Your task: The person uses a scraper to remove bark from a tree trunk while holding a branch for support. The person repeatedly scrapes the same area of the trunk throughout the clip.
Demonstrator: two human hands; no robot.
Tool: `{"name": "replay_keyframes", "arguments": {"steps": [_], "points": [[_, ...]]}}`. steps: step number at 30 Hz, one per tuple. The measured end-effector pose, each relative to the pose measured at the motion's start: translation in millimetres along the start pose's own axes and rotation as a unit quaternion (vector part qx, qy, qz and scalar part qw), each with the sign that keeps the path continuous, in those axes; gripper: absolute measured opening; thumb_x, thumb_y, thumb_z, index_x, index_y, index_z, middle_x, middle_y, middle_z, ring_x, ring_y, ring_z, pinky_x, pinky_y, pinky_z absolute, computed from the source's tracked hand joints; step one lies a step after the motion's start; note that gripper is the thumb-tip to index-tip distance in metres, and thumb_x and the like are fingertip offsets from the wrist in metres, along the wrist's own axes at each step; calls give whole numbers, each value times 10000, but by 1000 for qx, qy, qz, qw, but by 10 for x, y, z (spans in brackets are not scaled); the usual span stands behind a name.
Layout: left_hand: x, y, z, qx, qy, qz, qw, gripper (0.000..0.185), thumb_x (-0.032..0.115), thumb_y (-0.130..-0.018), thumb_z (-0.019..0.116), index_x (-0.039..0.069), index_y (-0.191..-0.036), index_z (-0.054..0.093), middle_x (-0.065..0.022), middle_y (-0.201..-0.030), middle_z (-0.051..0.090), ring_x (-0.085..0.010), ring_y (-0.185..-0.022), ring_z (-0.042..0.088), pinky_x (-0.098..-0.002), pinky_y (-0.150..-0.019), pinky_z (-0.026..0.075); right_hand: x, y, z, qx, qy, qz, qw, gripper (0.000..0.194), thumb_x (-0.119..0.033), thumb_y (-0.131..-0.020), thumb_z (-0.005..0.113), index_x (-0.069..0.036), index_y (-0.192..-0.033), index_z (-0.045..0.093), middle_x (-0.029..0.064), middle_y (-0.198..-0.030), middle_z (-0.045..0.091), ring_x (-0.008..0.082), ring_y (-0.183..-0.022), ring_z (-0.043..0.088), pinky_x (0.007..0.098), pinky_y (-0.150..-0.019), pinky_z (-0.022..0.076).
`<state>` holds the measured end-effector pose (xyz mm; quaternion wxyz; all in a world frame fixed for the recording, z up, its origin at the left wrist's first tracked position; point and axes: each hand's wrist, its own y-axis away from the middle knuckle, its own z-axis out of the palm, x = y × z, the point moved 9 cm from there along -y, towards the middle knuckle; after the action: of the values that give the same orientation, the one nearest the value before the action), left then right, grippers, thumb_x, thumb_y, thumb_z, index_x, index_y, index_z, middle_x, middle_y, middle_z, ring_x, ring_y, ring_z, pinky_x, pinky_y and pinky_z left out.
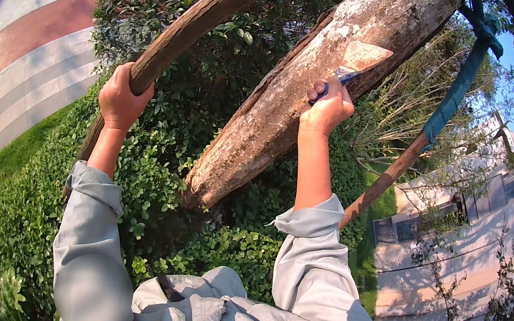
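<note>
My left hand (125,97) is closed around a wooden support pole (197,21) at the left, with blue-green cloth tied at its upper end. In my right hand (328,104) is the handle of a pointed trowel (367,58), which has a blue grip. Its broad metal blade lies against or just over the bark of a thick tree trunk (269,108); contact cannot be told. Rough, pale patches cover the trunk, and a dark ridge of bark runs along its left side.
Leafy shrubs (148,160) surround the trunk's base and my arms. Another support pole (388,176), wrapped in blue-green cloth (461,90), slants at the right. Paving (29,64) lies at the left, and a building (493,198) stands beyond thin branches at the right.
</note>
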<state>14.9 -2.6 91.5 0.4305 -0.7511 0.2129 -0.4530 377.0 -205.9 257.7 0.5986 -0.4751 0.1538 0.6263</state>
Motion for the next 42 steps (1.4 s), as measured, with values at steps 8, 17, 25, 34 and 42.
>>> {"name": "replay_keyframes", "arguments": {"steps": [8,17,25,34,42], "points": [[26,-9,-17,10,-3,5,1000,472,275,-790,843,105,-1182,641,-94,-1040,709,-347,-902,719,-435,-749,579,58,-62,24,-6,21,15,1000,243,-41,-990,570,-25,-761,487,52,-671,509,146,-551,477,297,-459,362],[17,-19,-8,7,-2,8,1000,469,281,-795,846,101,-1175,638,-109,-1027,715,-357,-885,716,-439,-736,577,13,-95,93,-16,8,8,1000,200,-20,-979,564,4,-791,501,67,-702,519,155,-580,501,315,-455,370],[-6,4,9,-5,8,-7,1000,475,284,-806,854,120,-1198,641,-131,-1015,732,-380,-878,718,-449,-740,577,-20,-128,153,-36,-1,12,999,185,-23,-960,568,2,-786,509,57,-671,493,169,-573,485,326,-466,360],[16,-1,-17,6,-2,-3,1000,454,283,-792,843,116,-1167,649,-89,-1031,713,-339,-885,719,-437,-733,576,-53,-186,136,-61,-21,19,998,182,15,-984,601,4,-818,528,76,-760,501,183,-616,509,345,-463,365],[-9,10,5,-3,4,-9,1000,484,303,-804,849,119,-1199,638,-133,-1008,726,-384,-872,713,-454,-732,571,-145,-194,192,-97,-27,0,995,214,-22,-975,574,-20,-776,495,59,-688,509,151,-581,499,321,-452,358]]}}
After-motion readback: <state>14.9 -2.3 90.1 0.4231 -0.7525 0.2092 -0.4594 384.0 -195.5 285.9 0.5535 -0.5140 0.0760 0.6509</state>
